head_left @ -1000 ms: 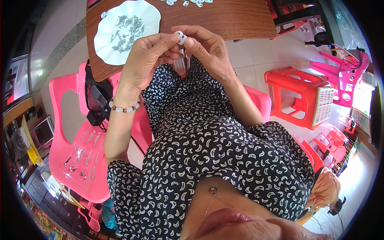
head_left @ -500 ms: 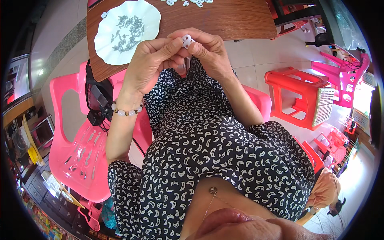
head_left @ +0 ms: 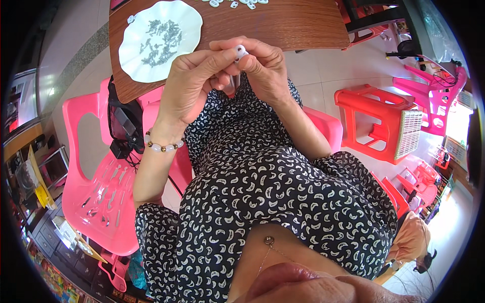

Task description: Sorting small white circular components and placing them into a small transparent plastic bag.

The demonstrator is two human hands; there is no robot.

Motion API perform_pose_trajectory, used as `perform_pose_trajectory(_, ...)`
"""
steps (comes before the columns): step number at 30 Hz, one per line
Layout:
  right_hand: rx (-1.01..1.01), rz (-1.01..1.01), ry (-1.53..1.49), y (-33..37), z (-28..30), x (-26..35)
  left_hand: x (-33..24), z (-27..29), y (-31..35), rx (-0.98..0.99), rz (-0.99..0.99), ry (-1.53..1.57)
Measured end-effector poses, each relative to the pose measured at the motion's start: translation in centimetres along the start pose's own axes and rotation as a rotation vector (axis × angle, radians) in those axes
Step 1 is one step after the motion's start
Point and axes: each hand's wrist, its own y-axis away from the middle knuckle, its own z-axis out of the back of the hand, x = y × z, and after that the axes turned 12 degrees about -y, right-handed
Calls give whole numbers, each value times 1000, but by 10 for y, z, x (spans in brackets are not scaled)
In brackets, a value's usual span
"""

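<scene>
Above the table's near edge, my left hand (head_left: 194, 83) and my right hand (head_left: 268, 73) meet, both closed. A small white plastic piece with round holes (head_left: 240, 51) is pinched between their thumbs and fingers. Parts of it are hidden by the fingertips. Something pale and glossy (head_left: 232, 85) shows below the fingers; I cannot make out what it is. To the left of my hands, a white plate with a wavy rim (head_left: 132, 63) bears many small grey screw-like pieces (head_left: 164, 40).
More small white pieces (head_left: 247, 2) lie at the far side of the brown wooden table (head_left: 293, 25). A pink chair (head_left: 101, 202) with a black bag (head_left: 124, 121) stands at left, a red stool (head_left: 374, 121) at right. Another person (head_left: 411, 240) is at lower right.
The white piece has turned and shifted slightly to the right between my fingers. My left wrist has moved slightly right and nearer. Both hands keep their pinch.
</scene>
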Motion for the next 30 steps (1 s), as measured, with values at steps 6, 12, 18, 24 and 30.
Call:
perform_pose_trajectory(6, 62, -17, -60, -1, -2, 1, 0, -1, 3, 34, 1, 0)
perform_pose_trajectory(12, 90, 5, -47, 0, 0, 1, -4, -8, 6, 9, 20, 10)
perform_pose_trajectory(18, 39, 81, -150, 5, -13, 2, -4, -13, 8, -23, 23, -17)
perform_pose_trajectory(24, 56, 111, -75, 7, -9, 4, -5, -14, 10, 0, 40, -3)
perform_pose_trajectory(30, 35, 73, -131, 3, -8, -2, 4, -12, 4, -11, 6, -14)
